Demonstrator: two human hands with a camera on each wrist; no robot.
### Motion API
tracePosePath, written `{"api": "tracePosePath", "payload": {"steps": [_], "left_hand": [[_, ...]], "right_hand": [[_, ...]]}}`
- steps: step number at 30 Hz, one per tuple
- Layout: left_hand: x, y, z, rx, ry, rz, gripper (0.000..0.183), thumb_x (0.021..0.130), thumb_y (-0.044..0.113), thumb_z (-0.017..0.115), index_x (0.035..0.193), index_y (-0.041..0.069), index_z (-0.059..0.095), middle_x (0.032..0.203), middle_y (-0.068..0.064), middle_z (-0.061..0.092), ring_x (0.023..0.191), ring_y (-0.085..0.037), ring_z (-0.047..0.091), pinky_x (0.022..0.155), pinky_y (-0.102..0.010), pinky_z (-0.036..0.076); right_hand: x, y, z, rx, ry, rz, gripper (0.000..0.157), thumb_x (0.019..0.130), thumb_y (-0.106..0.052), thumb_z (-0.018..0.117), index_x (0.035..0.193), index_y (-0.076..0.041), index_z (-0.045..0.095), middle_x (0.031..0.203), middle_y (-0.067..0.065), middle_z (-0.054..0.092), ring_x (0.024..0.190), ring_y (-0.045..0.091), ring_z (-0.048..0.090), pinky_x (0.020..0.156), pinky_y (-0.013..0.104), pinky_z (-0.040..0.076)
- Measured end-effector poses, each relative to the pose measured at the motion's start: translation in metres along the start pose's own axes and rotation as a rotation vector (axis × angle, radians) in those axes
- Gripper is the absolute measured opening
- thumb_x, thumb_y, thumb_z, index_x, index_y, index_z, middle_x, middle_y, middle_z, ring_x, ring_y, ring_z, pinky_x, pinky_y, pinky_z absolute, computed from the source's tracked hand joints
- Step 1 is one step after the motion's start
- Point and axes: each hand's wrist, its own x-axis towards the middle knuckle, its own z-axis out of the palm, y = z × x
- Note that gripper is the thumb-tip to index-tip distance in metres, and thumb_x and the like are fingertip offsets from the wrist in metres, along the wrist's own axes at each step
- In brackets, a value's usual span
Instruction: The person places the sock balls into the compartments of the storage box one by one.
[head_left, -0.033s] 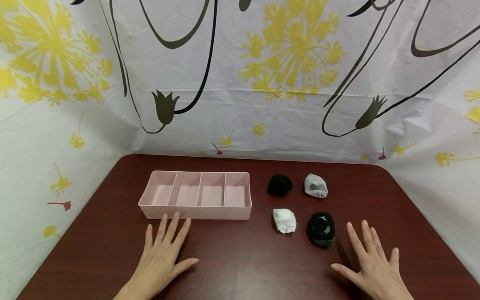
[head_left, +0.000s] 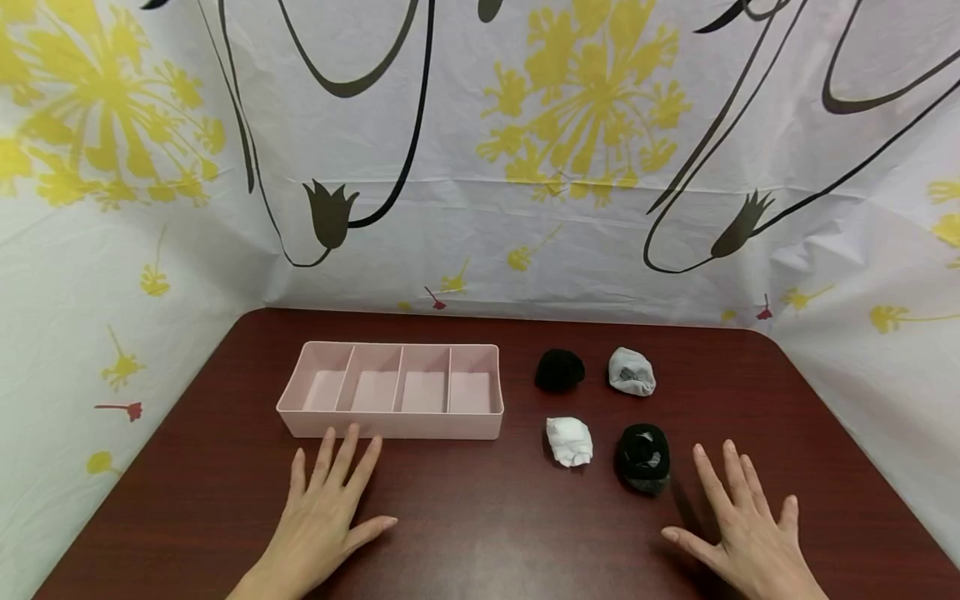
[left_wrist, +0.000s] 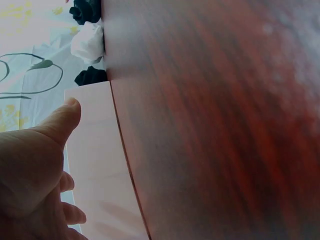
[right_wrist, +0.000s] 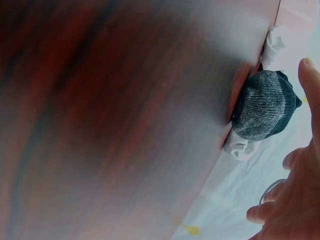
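A pink divided organizer box [head_left: 397, 426] stands at the back left of the table, its several compartments bare. To its right lie rolled-up socks: a black one [head_left: 559, 370] and a light grey one [head_left: 632, 372] behind, a white one [head_left: 569, 442] and a black-and-grey one [head_left: 642, 458] in front. My left hand [head_left: 321, 508], fingers spread, is just in front of the box and holds nothing. Spread fingers also show on my right hand [head_left: 750, 525], right of the black-and-grey sock and apart from it. In the right wrist view that sock [right_wrist: 262, 105] shows grey ribbed knit.
The dark red-brown wooden table [head_left: 480, 533] has rounded back corners. A white cloth [head_left: 465, 150] with yellow flowers and dark stems hangs behind it and along both sides.
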Motion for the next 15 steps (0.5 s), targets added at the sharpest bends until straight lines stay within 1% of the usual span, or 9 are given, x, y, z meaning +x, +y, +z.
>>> {"api": "tracePosePath", "payload": {"steps": [4,10,13,15], "left_hand": [[0.0003,0.0003,0.0000,-0.002,0.002,0.005,0.086,0.080,0.064,0.056,0.146,0.013,0.035,0.152,-0.017,0.026,0.136,-0.042,0.024,0.096,-0.065,0.022],[-0.0007,-0.0007,0.0008,-0.005,0.022,0.014,0.085,0.082,0.067,0.051,0.146,0.013,0.035,0.152,-0.017,0.026,0.137,-0.041,0.023,0.097,-0.064,0.022],[-0.0010,-0.0011,-0.0006,-0.008,0.021,0.006,0.085,0.081,0.065,0.053,0.146,0.013,0.035,0.151,-0.017,0.027,0.137,-0.041,0.022,0.098,-0.064,0.021],[-0.0012,-0.0017,-0.0028,-0.013,0.010,-0.006,0.085,0.081,0.063,0.056,0.146,0.014,0.034,0.151,-0.018,0.027,0.137,-0.041,0.022,0.099,-0.063,0.020]], "right_hand": [[-0.0011,0.0005,-0.0010,0.001,0.002,0.001,0.111,0.075,-0.061,0.067,0.153,-0.024,-0.004,0.155,0.022,-0.007,0.140,0.044,0.005,0.083,0.081,0.008],[-0.0027,0.0015,-0.0018,0.009,0.007,-0.001,0.112,0.074,-0.060,0.068,0.153,-0.024,-0.003,0.154,0.025,0.000,0.138,0.046,0.011,0.084,0.080,0.008],[-0.0041,0.0014,-0.0018,0.011,0.011,0.000,0.112,0.074,-0.060,0.068,0.153,-0.024,-0.003,0.154,0.025,0.001,0.137,0.046,0.013,0.084,0.080,0.008],[-0.0052,0.0004,-0.0018,0.015,0.028,-0.004,0.112,0.073,-0.059,0.070,0.153,-0.024,-0.002,0.154,0.025,0.004,0.137,0.046,0.015,0.084,0.079,0.009]]}}
